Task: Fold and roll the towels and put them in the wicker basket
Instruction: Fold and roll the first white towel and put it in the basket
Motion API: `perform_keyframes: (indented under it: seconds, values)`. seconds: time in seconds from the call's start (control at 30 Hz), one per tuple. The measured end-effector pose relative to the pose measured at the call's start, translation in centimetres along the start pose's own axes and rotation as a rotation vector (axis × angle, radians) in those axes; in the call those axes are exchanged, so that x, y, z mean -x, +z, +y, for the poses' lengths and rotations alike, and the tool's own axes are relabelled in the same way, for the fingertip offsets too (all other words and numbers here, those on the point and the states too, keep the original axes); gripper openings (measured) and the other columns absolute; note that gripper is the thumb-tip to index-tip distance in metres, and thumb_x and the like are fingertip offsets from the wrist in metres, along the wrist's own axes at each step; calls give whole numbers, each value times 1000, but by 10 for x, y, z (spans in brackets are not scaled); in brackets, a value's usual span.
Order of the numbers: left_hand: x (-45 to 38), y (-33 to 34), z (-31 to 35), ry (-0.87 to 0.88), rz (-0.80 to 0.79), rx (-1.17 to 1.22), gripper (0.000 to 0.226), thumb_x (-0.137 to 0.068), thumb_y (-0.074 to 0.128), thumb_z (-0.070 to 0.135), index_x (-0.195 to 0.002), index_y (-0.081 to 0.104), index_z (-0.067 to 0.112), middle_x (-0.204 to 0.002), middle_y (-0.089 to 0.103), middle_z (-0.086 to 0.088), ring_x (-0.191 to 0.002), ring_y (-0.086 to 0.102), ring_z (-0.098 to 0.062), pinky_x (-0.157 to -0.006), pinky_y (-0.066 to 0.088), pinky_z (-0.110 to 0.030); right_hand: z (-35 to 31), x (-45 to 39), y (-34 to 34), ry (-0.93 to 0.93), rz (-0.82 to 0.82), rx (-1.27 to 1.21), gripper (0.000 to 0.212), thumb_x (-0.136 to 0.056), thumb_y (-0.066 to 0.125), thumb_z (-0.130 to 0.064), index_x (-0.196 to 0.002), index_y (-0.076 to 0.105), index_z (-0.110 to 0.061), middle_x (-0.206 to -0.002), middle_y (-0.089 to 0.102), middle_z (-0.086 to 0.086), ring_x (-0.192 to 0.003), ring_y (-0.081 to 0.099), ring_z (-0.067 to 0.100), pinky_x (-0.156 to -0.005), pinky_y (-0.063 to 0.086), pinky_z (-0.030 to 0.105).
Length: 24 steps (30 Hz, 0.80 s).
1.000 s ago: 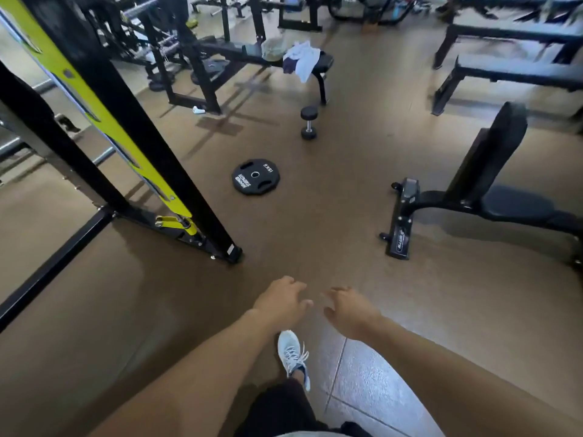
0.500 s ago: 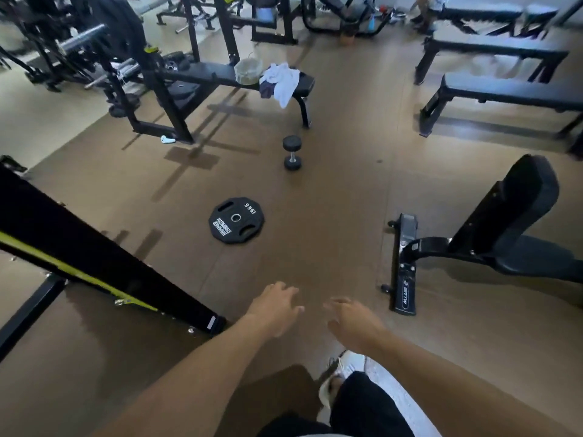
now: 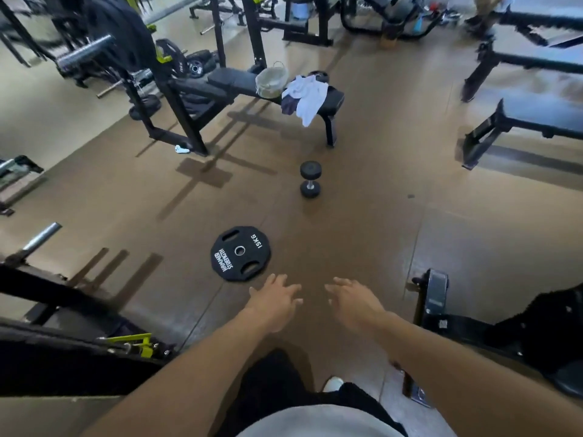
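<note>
A pale wicker basket [image 3: 272, 80] stands on a black flat bench [image 3: 233, 82] far ahead. Right beside it a heap of towels [image 3: 307, 97], white over a dark one, hangs over the bench's near end. My left hand [image 3: 275, 302] and my right hand [image 3: 355, 299] are stretched out in front of me, side by side, fingers spread and holding nothing. Both hands are far from the bench, over bare brown floor.
A black 15 kg weight plate [image 3: 240, 253] lies on the floor just ahead of my left hand. A dumbbell [image 3: 310, 183] stands between me and the bench. An incline bench [image 3: 504, 329] is at my right, a rack frame [image 3: 63, 351] at my left, more benches [image 3: 520, 121] far right.
I have walked forward: the plate, the dumbbell and the bench with the towels have come closer. The yellow-striped rack has slid off to the left. My hands stay out front, fingers now more spread.
</note>
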<state>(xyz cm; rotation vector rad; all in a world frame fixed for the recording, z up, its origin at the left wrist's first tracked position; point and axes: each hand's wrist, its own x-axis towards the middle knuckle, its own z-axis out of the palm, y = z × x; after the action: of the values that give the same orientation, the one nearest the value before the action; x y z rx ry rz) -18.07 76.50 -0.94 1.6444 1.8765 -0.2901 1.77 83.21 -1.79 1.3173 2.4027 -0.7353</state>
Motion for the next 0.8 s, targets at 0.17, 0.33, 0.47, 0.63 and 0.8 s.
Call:
perform_keyframes:
  seconds: [0.17,0.33,0.47,0.63,0.8]
  values:
    - [-92,-48,-18,-29,-36,-11,54,-105,39,48,-156,30,34,-166,15,-7,-155,5,-30,-115,22,-70,16,-90,-50,7,-55,12,52,-103,43,-36,-154,39,-30,-166,28,0,-151,27,28,-121,26,52]
    - [-194,-116,-49,-17,-35,21,56,-104,41,49,-156,28,35,-168,12,-5,-155,3,-29,-116,19,-70,34,-202,-103,49,-92,31,53,-104,43,-38,-155,35,-29,-166,25,3,-152,22,30,-120,27,56]
    - [-268,-180,-71,-6,-50,-16,58,-104,41,51,-157,26,34,-168,11,-6,-155,4,-31,-115,22,-69,35,-276,-153,75,-85,20,54,-103,44,-38,-155,36,-28,-166,26,3,-152,24,30,-120,27,55]
    - [-357,-250,-88,-6,-84,-53,59,-103,39,55,-157,24,37,-169,8,-3,-156,3,-31,-117,22,-68,40,-364,-209,92,-72,-13,53,-104,45,-37,-155,37,-29,-166,27,0,-151,25,27,-122,26,52]
    - [-456,-309,-94,-10,-79,-45,59,-103,39,55,-157,25,37,-169,9,-3,-156,2,-30,-117,26,-64,66,-469,-267,47,-78,10,51,-104,45,-36,-154,39,-28,-166,26,0,-152,23,26,-122,24,54]
